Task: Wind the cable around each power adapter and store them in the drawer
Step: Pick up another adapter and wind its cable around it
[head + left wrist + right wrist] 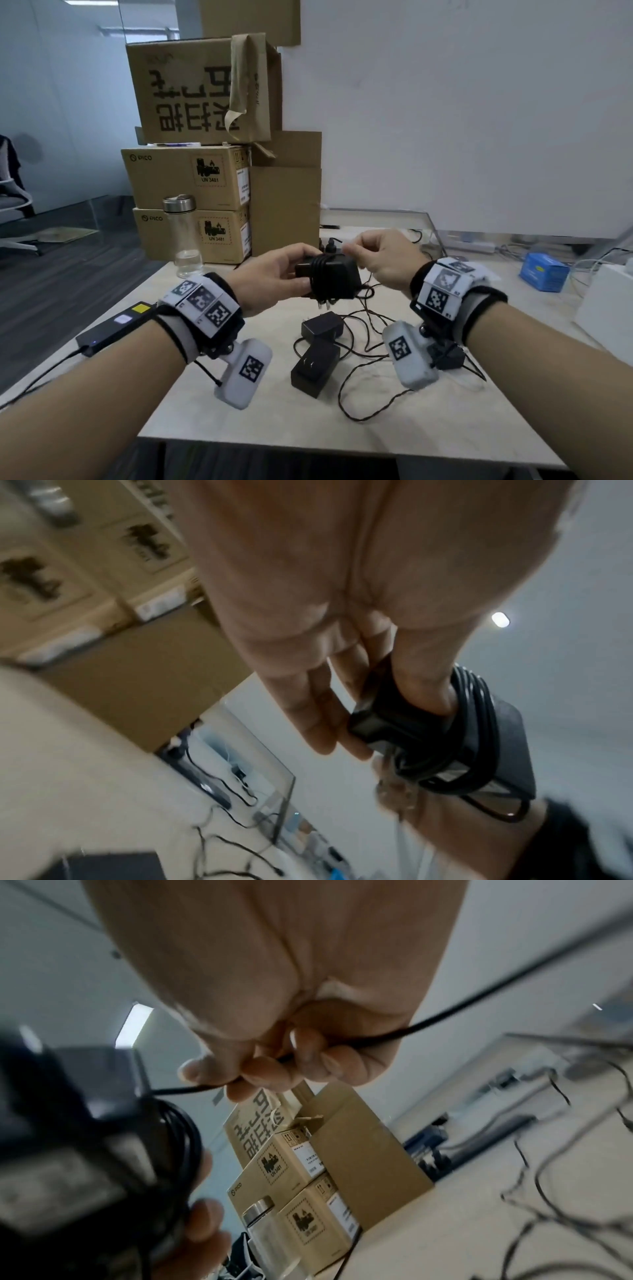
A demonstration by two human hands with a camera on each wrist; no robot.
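**Above the desk, one adapter half wound between my two hands**

Above the middle of the desk (239,421), my left hand (274,277) grips a black power adapter (337,275), thumb on top and fingers (318,723) curled under its near end. Several turns of black cable (476,696) already ring the adapter's body, and its metal prongs point down toward the desk. At three o'clock from the adapter, my right hand (383,260) pinches the loose run of the same cable between thumb and curled fingers (270,1077); in the right wrist view the cable passes through that pinch and runs off toward the desk.

At six o'clock from the held adapter, two more black adapters lie on the desk: the nearer adapter (315,370) shows its flat prongs upward, and the farther adapter (322,325) sits just beyond it, touching or almost touching. Their thin cables sprawl in loose loops (363,346) to the right, unwound.

At ten o'clock stands a clear bottle (185,236) with a steel cap, in front of stacked cardboard boxes (191,178). At eight o'clock a flat black device (113,330) lies near the desk edge. A blue box (544,274) sits at three o'clock, well apart. I cannot see a drawer from any view.
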